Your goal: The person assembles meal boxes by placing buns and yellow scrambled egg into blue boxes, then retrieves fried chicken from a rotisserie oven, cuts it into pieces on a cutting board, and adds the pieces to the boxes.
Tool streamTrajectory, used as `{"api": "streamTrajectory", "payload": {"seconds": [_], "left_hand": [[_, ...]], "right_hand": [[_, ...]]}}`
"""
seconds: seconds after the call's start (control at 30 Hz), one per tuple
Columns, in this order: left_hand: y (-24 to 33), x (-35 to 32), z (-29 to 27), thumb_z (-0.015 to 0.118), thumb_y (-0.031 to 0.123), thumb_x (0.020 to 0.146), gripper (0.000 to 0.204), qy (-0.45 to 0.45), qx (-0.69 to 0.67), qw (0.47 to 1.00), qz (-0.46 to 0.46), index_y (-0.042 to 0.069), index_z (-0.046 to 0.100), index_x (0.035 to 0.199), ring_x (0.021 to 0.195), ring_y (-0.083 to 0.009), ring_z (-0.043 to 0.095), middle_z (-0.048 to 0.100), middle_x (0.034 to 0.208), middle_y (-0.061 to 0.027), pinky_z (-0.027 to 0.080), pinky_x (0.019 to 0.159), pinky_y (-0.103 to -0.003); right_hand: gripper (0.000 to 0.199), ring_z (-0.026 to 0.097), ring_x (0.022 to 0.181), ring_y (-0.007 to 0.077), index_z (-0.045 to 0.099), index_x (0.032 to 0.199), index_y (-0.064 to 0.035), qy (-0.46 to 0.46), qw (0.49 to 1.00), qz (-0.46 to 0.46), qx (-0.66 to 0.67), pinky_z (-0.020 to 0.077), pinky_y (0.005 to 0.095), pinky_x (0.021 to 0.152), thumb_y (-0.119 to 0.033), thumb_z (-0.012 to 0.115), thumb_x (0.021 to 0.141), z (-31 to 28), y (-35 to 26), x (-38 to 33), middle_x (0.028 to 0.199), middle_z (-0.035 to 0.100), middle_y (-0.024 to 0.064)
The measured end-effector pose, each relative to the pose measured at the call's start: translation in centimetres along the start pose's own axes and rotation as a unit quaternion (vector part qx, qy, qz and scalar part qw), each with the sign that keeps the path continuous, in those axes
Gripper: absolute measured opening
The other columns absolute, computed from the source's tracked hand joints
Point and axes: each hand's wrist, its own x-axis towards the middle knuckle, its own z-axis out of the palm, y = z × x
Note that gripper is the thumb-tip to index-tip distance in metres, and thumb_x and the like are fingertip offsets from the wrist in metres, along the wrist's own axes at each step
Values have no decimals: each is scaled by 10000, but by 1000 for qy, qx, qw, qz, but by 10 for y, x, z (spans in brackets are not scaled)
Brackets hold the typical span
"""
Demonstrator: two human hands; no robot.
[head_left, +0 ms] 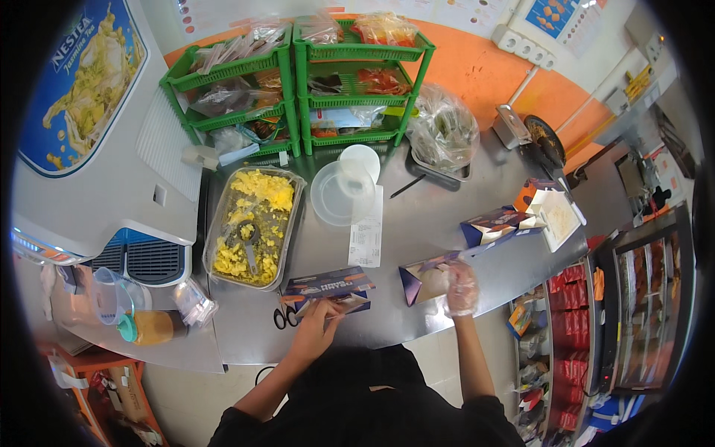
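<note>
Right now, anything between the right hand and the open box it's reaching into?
Nothing visible. The gloved right hand is already at the open box, on the pale round item inside. The left hand touches a separate flat box, away to the side.

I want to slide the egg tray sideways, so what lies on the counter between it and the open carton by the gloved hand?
In the head view, a paper receipt lies between the egg tray and the open carton.

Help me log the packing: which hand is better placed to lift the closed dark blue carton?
Left. The left hand already touches the closed dark blue carton; the gloved right hand is at the open dark blue box.
</note>
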Motion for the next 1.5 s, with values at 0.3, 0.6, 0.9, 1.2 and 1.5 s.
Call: {"api": "streamTrajectory", "payload": {"seconds": [0.3, 0.6, 0.9, 1.2, 1.5], "left_hand": [[-28, 16, 31, 601, 107, 839, 188, 87, 168, 981, 43, 17, 507, 975, 1018, -373, 523, 528, 1111, -169, 420, 881, -442], [39, 7, 24, 572, 268, 896, 454, -27, 219, 967, -129, -22, 498, 1237, 1195, -439, 431, 492, 1258, -249, 351, 1005, -494], [156, 30, 90, 591, -13, 849, 388, 33, -62, 980, -186, 17, 554, 1234, 857, -163, 583, 590, 1195, -146, 478, 766, -283], [174, 32, 203, 476, -122, 800, 360, 253, -51, 930, -261, 12, 619, 1101, 623, -56, 519, 644, 904, -46, 435, 632, -207], [188, 21, 237, 489, -81, 829, 367, 246, -27, 928, -279, 23, 599, 1163, 730, -136, 595, 652, 969, -90, 479, 712, -253]], "right_hand": [[219, 612, 897, 342, 640, 994, -87, -298, 939, 25, -171, 487, 448, 803, -244, 587, 851, 17, 24, -5, 952, 660, 144], [215, 611, 856, 341, 619, 1001, -126, -714, 694, -86, 27, 473, 444, 785, -283, 510, 904, -123, -25, 115, 928, 640, 152], [235, 637, 945, 357, 684, 935, -12, -387, 904, -16, -179, 504, 410, 796, -160, 549, 812, 23, 143, 365, 1001, 661, 197], [446, 585, 1064, 392, 631, 1136, -51, -407, 906, -55, -103, 470, 413, 909, -325, 618, 784, 151, 166, 419, 1116, 633, 209], [370, 569, 1103, 376, 622, 1140, -57, -260, 960, 41, -93, 447, 439, 944, -250, 573, 829, 232, 270, 413, 1146, 611, 226]]}}
